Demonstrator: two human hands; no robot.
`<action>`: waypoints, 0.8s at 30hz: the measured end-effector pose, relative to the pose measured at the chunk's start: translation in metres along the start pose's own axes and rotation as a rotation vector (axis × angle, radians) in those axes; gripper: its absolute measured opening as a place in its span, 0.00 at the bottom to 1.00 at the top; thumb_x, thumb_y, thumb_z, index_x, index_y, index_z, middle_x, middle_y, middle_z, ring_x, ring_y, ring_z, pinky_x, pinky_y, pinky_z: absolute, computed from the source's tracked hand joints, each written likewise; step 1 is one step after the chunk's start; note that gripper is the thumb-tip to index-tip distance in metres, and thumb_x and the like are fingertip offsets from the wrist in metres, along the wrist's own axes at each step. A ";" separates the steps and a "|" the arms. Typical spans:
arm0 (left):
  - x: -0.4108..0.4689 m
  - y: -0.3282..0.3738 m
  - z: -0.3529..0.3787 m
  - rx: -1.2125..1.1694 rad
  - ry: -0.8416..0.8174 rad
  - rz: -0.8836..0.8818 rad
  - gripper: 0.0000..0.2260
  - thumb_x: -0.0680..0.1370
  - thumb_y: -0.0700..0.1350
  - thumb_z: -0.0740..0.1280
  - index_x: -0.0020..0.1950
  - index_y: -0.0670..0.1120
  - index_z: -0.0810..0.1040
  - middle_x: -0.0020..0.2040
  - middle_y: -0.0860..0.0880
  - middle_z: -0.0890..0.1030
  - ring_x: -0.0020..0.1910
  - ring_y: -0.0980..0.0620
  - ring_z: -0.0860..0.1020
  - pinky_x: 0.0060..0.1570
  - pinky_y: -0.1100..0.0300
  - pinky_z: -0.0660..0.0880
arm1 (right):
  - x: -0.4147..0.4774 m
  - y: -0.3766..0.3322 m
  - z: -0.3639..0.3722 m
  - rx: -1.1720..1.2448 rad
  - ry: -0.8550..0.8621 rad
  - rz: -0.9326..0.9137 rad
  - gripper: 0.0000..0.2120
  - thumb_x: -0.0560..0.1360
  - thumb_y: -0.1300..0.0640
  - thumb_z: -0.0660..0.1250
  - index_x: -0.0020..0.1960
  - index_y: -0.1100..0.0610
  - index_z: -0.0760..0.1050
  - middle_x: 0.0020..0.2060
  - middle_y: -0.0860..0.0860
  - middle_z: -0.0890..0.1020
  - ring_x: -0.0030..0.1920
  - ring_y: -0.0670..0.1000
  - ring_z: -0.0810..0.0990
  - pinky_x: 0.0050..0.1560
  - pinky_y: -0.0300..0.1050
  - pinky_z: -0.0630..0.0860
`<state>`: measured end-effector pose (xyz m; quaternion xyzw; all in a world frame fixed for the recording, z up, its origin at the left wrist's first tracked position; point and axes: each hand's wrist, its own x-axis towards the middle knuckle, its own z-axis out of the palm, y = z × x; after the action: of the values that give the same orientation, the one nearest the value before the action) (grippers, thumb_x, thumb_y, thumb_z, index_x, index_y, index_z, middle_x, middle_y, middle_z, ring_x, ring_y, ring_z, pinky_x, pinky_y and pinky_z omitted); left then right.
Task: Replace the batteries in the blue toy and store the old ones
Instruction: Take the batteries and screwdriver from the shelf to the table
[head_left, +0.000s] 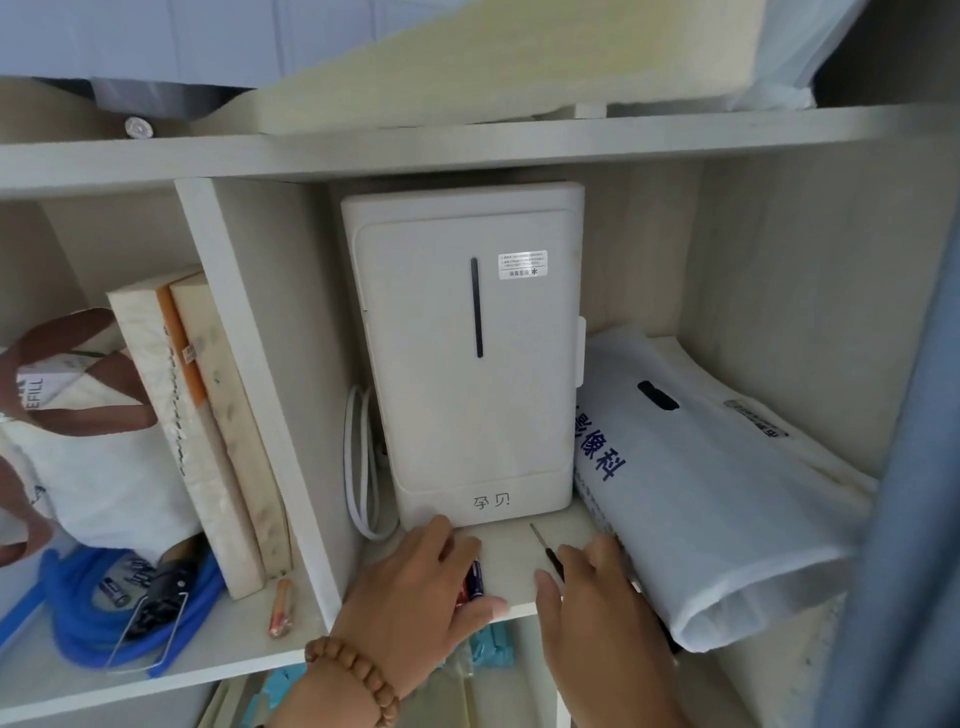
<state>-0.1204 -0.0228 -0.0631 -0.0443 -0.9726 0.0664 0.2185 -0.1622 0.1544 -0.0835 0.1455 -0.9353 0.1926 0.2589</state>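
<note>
The left hand (415, 587) curls thumb and fingers round the batteries (475, 579) — dark, red-ended — just inside the shelf (511, 551) front edge. The right hand (587, 597) pinches a screwdriver (543, 543), its tip pointing beyond the fingers toward the white appliance (467, 338). Bare board separates the hands — a white bag (727, 493) crowds the right fingers' outer side.

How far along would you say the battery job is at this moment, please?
Probably the storing stage: the left hand holds batteries at the shelf, before the white appliance, not yet released. The right hand holds a small screwdriver. The blue toy is not clearly in view, so the swap itself cannot be confirmed. Remaining: set the batteries and screwdriver down.
</note>
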 end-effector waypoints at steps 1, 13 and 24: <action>0.000 0.000 0.003 0.007 0.022 0.014 0.30 0.76 0.73 0.48 0.51 0.52 0.79 0.45 0.54 0.76 0.38 0.55 0.77 0.29 0.58 0.79 | 0.001 0.000 0.001 -0.004 0.011 0.005 0.14 0.71 0.48 0.63 0.34 0.56 0.77 0.34 0.53 0.75 0.25 0.53 0.77 0.25 0.44 0.74; 0.004 0.003 0.001 -0.001 0.083 0.006 0.25 0.72 0.72 0.59 0.41 0.50 0.76 0.37 0.53 0.74 0.27 0.55 0.74 0.21 0.59 0.74 | 0.004 0.006 0.004 0.108 0.009 -0.057 0.13 0.65 0.55 0.79 0.30 0.55 0.76 0.32 0.51 0.75 0.26 0.52 0.77 0.26 0.46 0.75; -0.040 0.015 -0.032 -0.107 0.155 -0.068 0.23 0.69 0.70 0.65 0.41 0.49 0.77 0.37 0.54 0.74 0.28 0.55 0.74 0.22 0.60 0.74 | -0.016 -0.004 -0.022 0.521 -0.229 -0.096 0.05 0.78 0.49 0.65 0.49 0.44 0.68 0.28 0.43 0.80 0.29 0.43 0.80 0.31 0.36 0.71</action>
<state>-0.0699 -0.0093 -0.0533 -0.0279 -0.9559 0.0030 0.2925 -0.1378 0.1632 -0.0736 0.2720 -0.8695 0.3961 0.1145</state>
